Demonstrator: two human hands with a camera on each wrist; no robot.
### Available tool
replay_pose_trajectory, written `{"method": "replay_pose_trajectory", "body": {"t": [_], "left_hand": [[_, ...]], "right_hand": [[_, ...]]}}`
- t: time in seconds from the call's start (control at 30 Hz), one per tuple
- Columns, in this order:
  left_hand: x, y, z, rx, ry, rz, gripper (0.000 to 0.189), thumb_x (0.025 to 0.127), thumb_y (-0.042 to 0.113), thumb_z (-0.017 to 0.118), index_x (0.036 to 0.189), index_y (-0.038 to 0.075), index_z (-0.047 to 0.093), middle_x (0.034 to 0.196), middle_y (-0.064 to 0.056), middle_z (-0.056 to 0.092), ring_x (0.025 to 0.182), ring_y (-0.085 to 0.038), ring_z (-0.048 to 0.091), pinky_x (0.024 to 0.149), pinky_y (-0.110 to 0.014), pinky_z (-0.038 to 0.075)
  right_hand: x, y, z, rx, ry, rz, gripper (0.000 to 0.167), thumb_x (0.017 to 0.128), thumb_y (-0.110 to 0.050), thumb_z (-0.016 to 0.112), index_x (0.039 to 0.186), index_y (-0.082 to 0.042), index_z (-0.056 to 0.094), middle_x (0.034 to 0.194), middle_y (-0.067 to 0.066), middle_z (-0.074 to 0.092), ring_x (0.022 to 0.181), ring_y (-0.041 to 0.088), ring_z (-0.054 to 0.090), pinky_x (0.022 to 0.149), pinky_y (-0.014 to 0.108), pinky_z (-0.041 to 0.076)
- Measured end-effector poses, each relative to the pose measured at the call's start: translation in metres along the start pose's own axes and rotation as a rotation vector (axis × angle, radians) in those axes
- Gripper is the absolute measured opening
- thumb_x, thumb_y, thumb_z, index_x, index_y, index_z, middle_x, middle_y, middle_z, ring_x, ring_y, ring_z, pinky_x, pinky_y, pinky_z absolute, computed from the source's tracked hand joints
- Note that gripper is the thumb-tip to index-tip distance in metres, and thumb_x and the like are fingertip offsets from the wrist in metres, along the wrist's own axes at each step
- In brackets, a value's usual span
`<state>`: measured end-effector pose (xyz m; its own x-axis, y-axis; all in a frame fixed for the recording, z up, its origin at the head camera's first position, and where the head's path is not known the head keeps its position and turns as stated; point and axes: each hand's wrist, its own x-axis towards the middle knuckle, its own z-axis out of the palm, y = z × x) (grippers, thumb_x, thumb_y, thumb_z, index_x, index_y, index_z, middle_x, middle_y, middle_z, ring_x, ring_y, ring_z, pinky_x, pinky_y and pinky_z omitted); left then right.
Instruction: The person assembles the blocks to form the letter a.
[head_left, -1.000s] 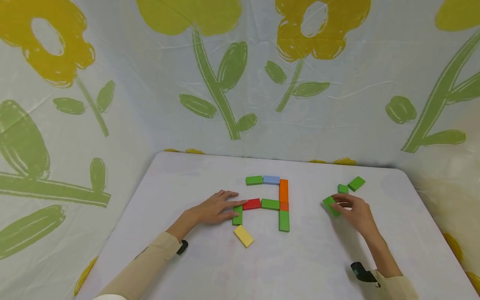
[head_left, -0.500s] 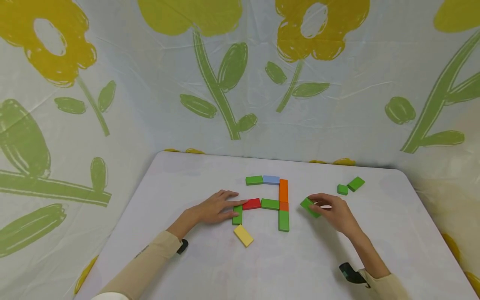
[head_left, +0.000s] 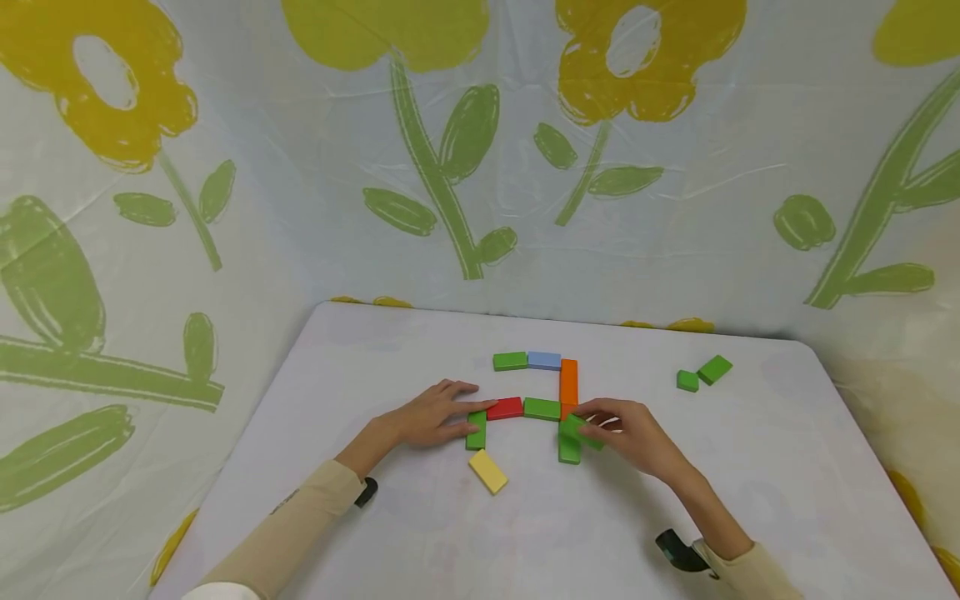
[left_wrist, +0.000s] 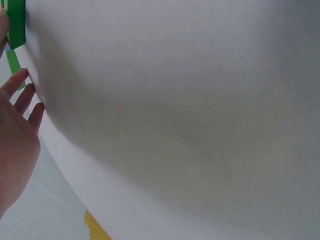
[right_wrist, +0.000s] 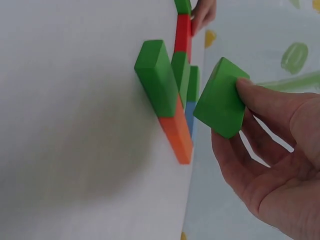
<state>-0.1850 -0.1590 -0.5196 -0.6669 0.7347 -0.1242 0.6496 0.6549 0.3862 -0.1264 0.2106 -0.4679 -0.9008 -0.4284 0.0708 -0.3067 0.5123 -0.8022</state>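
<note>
My left hand [head_left: 429, 417] lies on the table with fingers spread, one fingertip on the red block [head_left: 506, 408] and the thumb on a green block [head_left: 476, 435]. Between thumb and fingers, my right hand [head_left: 630, 429] pinches another green block [right_wrist: 220, 100], tilted and raised off the table. In the head view it overlaps the lower right green block [head_left: 569, 455] of the layout; the right wrist view shows the two apart. Above that lies orange [head_left: 569, 382], its near end partly covered by my hand. A green block [head_left: 542, 408] joins red to orange.
A blue block [head_left: 544, 360] and a green block [head_left: 511, 361] form the layout's far row. A yellow block [head_left: 488, 472] lies askew at the near side. Two loose green pieces, one small [head_left: 687, 380] and one longer [head_left: 715, 369], lie at the far right.
My right hand has carried the green block leftward, from near the loose pieces to over the layout's right side. My left hand has stayed in place.
</note>
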Motion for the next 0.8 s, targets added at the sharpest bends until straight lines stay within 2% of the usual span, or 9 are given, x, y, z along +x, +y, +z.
{"method": "replay_pose_trajectory", "body": {"t": [0.27, 0.6, 0.8], "left_hand": [[0.0, 0.001, -0.002, 0.006, -0.019, -0.015, 0.056, 0.106, 0.046, 0.054, 0.159, 0.033, 0.04, 0.161, -0.007, 0.036, 0.144, -0.031, 0.034, 0.115, -0.051, 0.037], [0.001, -0.001, -0.002, 0.016, -0.031, -0.024, 0.056, 0.106, 0.048, 0.052, 0.159, 0.036, 0.038, 0.162, -0.006, 0.035, 0.144, -0.031, 0.034, 0.116, -0.05, 0.035], [0.001, -0.001, 0.0, 0.014, -0.03, -0.023, 0.057, 0.106, 0.05, 0.051, 0.159, 0.037, 0.038, 0.162, -0.005, 0.035, 0.144, -0.03, 0.034, 0.115, -0.05, 0.036]], "right_hand": [[0.008, -0.011, 0.017, 0.016, -0.085, -0.087, 0.023, 0.094, -0.011, 0.075, 0.117, -0.006, 0.074, 0.109, 0.003, 0.075, 0.095, 0.017, 0.067, 0.086, 0.033, 0.059], [0.017, -0.023, 0.037, 0.025, -0.268, -0.097, 0.024, 0.094, -0.012, 0.075, 0.118, -0.008, 0.075, 0.112, -0.001, 0.074, 0.095, 0.013, 0.066, 0.087, 0.031, 0.057], [0.019, -0.025, 0.047, 0.028, -0.358, -0.114, 0.023, 0.094, -0.01, 0.075, 0.117, -0.006, 0.075, 0.112, 0.0, 0.075, 0.1, 0.015, 0.066, 0.09, 0.035, 0.057]]}}
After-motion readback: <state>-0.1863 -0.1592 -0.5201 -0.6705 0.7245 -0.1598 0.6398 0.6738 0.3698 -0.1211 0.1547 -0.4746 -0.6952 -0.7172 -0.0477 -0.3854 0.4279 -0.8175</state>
